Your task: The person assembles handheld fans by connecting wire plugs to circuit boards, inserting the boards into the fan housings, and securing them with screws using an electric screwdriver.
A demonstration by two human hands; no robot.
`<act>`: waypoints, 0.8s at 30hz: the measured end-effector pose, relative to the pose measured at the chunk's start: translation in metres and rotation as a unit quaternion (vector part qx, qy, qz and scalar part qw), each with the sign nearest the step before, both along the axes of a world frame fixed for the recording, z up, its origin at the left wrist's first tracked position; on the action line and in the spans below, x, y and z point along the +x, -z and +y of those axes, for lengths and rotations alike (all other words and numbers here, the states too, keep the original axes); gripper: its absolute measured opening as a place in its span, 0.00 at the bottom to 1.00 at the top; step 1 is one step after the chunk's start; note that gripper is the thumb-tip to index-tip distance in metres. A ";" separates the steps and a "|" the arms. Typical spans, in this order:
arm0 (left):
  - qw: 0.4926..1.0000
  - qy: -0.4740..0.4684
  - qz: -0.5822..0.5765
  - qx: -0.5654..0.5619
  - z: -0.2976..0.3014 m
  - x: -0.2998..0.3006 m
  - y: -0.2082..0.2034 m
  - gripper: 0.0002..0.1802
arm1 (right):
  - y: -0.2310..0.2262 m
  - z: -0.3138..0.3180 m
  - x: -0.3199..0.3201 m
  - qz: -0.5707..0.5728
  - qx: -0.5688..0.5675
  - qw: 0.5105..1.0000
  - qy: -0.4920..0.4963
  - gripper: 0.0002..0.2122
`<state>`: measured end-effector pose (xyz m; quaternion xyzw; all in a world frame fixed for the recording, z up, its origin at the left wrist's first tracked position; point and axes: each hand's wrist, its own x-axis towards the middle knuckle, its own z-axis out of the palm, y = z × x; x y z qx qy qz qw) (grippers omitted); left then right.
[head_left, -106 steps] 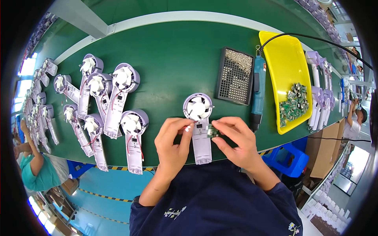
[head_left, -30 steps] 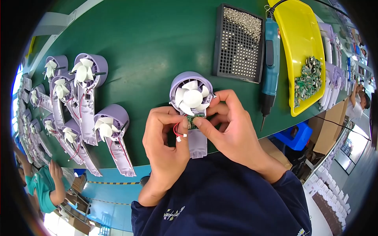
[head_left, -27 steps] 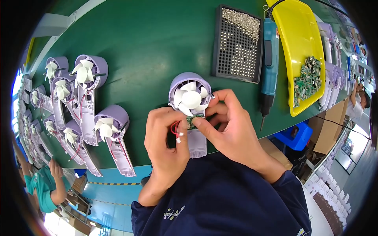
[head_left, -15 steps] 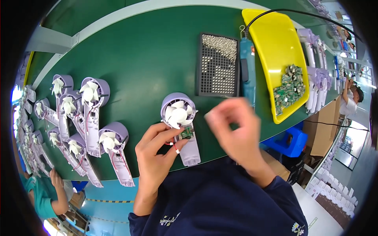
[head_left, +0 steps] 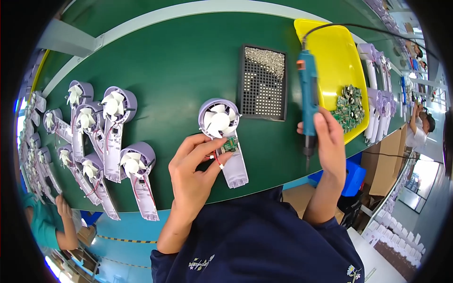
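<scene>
In front of me lies a lilac handheld fan housing (head_left: 234,169) with a round head and a white fan blade (head_left: 218,121). My left hand (head_left: 192,165) pinches a small green circuit board (head_left: 230,145) at the top of the handle. Red and dark wires with white connectors (head_left: 221,166) hang beside the board. My right hand (head_left: 329,137) is wrapped round a teal electric screwdriver (head_left: 309,89), held upright with its bit pointing down toward the table's near edge. A black cable runs from its top.
Left of my hands stand several similar fan housings (head_left: 113,151). A black screw tray (head_left: 263,85) holds many silver screws. Beyond the screwdriver, a yellow tray (head_left: 330,52) contains a heap of green circuit boards (head_left: 350,107). Another person's hand (head_left: 63,206) rests at the far left.
My right hand, empty before, has taken hold of the screwdriver and lifted it from beside the screw tray. My left hand remains on the circuit board.
</scene>
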<state>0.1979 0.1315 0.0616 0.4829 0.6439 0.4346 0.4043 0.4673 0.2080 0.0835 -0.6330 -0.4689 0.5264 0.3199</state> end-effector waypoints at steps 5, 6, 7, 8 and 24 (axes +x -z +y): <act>1.000 -0.004 0.007 0.009 0.004 0.002 -0.004 0.18 | -0.011 -0.001 -0.001 0.332 0.126 0.934 -0.026 0.24; 1.000 -0.004 0.011 0.013 0.006 0.002 -0.004 0.18 | -0.017 0.007 -0.008 0.421 0.122 0.897 -0.061 0.28; 1.000 -0.009 0.013 0.013 0.009 0.001 -0.004 0.17 | -0.025 0.011 -0.023 0.411 0.121 0.903 -0.036 0.38; 1.000 -0.014 0.014 0.013 0.012 -0.001 -0.003 0.17 | -0.024 0.019 -0.034 0.446 0.161 0.877 -0.075 0.40; 0.999 -0.034 -0.009 0.012 0.037 -0.006 -0.001 0.17 | 0.004 0.103 -0.104 0.396 0.434 0.801 -0.116 0.44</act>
